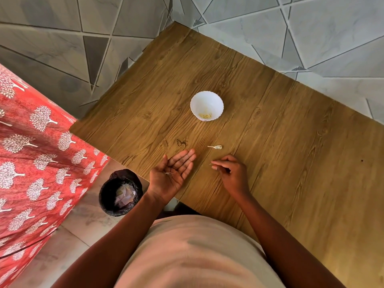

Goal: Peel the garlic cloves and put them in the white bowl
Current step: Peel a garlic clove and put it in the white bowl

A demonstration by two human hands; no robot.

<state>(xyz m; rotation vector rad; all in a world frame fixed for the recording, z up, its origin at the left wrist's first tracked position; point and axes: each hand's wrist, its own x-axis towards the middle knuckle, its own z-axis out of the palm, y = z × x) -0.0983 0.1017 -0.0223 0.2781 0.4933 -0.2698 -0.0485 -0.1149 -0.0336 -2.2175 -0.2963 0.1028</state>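
Note:
A white bowl (207, 105) with a scalloped rim stands mid-table, and several peeled garlic cloves (205, 116) lie in its bottom. Nearer to me, a bare garlic stem with its root base (216, 146) lies on the wood. My left hand (172, 173) rests palm up at the table's near edge, fingers spread, with small scraps of garlic skin (169, 174) on the palm. My right hand (229, 170) hovers just right of it, thumb and fingers pinched on a thin sliver of skin (211, 163) at the fingertips.
The wooden table (280, 142) runs from centre to right. A small black-lined waste bin (120, 193) holding paper and peels stands on the floor below my left hand. A red cloth with white tree prints (35, 154) covers furniture at left. Tiled walls rise behind.

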